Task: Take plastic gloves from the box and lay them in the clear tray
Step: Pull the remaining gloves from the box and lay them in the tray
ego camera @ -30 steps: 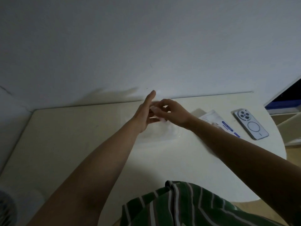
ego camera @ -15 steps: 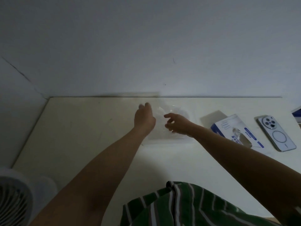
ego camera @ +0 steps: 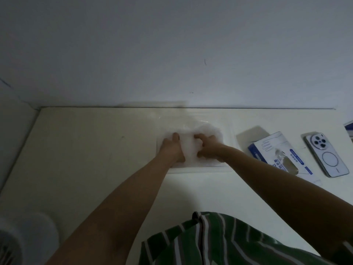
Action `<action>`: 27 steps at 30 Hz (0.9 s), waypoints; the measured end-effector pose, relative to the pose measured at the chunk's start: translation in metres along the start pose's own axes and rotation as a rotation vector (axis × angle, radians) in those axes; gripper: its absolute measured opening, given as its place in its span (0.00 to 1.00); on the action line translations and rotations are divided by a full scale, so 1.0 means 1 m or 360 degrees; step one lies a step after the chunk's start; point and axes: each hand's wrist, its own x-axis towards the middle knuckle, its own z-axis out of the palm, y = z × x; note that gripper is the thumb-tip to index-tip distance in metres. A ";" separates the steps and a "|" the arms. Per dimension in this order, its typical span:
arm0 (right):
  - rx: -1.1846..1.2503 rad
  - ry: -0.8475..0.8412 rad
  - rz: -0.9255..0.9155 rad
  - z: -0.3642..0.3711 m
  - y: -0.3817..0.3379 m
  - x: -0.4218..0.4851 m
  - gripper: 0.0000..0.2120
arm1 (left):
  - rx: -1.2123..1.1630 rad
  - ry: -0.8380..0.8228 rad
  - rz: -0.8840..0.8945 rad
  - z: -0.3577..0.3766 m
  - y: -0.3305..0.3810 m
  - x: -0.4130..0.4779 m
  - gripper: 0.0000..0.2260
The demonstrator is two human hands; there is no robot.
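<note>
Left hand and right hand bear on crumpled translucent plastic gloves inside clear rectangular plastic tray, pinching or pressing cannot tell; best smoothed flat, edges kept within tray.

Left hand and right hand have lowered onto gloves in tray.

Your tray sits on the table near the wall, gloves inside, your left hand and right hand on them. The box lies right of it, the phone further right, the fan at your near left
</note>
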 end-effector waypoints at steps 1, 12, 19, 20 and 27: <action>-0.0028 -0.0008 0.0014 -0.002 0.000 0.000 0.39 | -0.0067 -0.0033 -0.0024 0.002 0.000 0.003 0.40; -0.0141 -0.0181 0.0019 -0.001 0.004 -0.005 0.44 | 0.0022 -0.0057 -0.0013 0.007 -0.001 0.011 0.37; 0.0504 0.0062 -0.0349 -0.041 -0.009 -0.044 0.14 | 0.0190 0.0730 0.0133 -0.008 0.029 -0.021 0.13; 0.0506 0.0147 -0.0429 -0.049 -0.009 -0.051 0.11 | 0.0123 0.0812 0.0192 -0.010 0.037 -0.025 0.10; 0.0505 0.0795 -0.0287 -0.100 0.068 -0.095 0.11 | -0.0120 0.0849 0.0761 0.009 0.136 -0.057 0.04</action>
